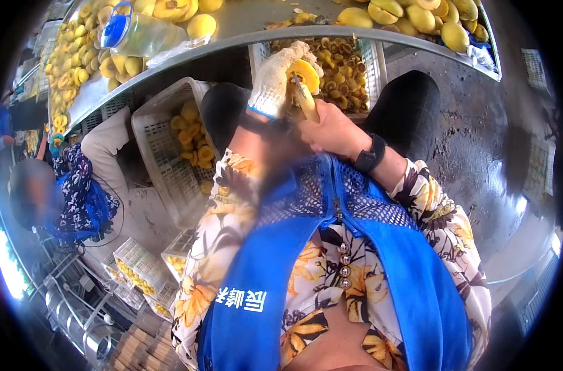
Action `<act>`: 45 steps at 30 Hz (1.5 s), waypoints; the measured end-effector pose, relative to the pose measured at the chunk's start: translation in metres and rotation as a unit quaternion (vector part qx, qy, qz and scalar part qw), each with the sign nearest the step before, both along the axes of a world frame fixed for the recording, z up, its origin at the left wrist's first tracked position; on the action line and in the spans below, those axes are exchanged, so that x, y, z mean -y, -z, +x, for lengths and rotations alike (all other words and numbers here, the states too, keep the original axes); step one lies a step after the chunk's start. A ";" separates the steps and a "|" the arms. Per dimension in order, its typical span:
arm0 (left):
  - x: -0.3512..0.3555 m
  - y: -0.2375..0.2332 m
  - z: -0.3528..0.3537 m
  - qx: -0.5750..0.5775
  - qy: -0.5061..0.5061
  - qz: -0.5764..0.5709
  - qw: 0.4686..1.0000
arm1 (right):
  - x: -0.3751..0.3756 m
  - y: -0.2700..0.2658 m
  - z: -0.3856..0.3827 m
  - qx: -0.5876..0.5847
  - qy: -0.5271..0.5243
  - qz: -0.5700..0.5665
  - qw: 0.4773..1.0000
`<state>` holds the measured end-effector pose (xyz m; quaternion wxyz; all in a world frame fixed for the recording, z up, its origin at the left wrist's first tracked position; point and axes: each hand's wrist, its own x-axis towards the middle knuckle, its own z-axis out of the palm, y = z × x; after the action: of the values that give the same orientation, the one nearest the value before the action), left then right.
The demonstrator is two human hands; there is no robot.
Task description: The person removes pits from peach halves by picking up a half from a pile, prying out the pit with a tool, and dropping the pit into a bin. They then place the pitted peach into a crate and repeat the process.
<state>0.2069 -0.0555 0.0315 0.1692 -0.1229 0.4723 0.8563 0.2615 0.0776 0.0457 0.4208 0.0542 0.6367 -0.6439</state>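
My left hand (275, 77), in a white knit glove with a blue cuff edge, is wrapped round a yellow fruit half (304, 75) whose cut face shows. My bare right hand (334, 128), with a black watch at the wrist, grips the pale handle of a small tool (307, 106). The tool's metal tip lies against the fruit's cut face. Both hands are close together over a white crate (379, 74) of small fruit pieces, just below the table edge.
The metal table (269, 20) holds yellow fruits and a blue-lidded clear jug (142, 34). Left of my knees stands another white crate (161, 139) with fruit pieces. A co-worker (77, 191) sits at far left, near stacked crates (133, 263).
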 end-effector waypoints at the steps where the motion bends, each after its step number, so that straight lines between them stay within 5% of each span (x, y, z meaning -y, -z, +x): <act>1: -0.002 -0.001 0.000 -0.012 -0.006 -0.014 1.000 | 0.000 0.001 0.001 -0.008 -0.003 0.010 1.000; 6: -0.006 0.000 0.001 -0.207 -0.029 -0.258 0.943 | -0.004 -0.005 -0.004 -0.019 -0.039 0.015 0.999; 7: -0.009 -0.009 0.002 -0.048 -0.036 -0.114 0.992 | -0.005 -0.007 -0.003 -0.005 -0.036 0.001 0.999; 11: -0.006 0.000 0.005 0.013 -0.028 0.113 0.993 | -0.009 -0.002 -0.001 0.028 -0.021 -0.081 0.996; 21: 0.003 0.032 0.011 -0.076 -0.025 0.000 0.997 | -0.016 0.005 -0.007 0.174 -0.026 -0.222 0.959; 27: -0.003 0.007 0.013 -0.120 -0.069 -0.187 0.973 | -0.015 0.012 -0.004 0.070 -0.058 -0.169 0.981; 31: 0.001 -0.007 0.010 -0.020 -0.031 0.048 0.998 | -0.013 0.020 -0.001 0.068 -0.037 -0.232 0.970; 34: 0.002 -0.009 0.007 -0.006 -0.003 0.073 0.997 | -0.009 0.024 0.003 0.045 -0.027 -0.251 0.966; 38: 0.003 -0.009 0.010 -0.165 0.012 -0.346 0.924 | -0.016 0.006 -0.004 0.073 -0.083 -0.223 0.968; 40: 0.010 -0.011 0.004 -0.380 0.090 -0.553 0.737 | -0.016 0.013 -0.001 0.072 -0.095 -0.215 0.969; 43: -0.001 -0.020 0.014 -0.213 -0.029 -0.171 0.962 | -0.009 0.019 0.004 0.070 -0.053 -0.279 0.956; 45: -0.007 -0.029 0.011 0.035 -0.096 0.052 0.993 | -0.005 0.014 0.003 0.076 -0.015 -0.258 0.963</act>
<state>0.2181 -0.0484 0.0609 0.1094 -0.1885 0.4068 0.8872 0.2643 0.0822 0.0313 0.4775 -0.0166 0.4159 -0.7738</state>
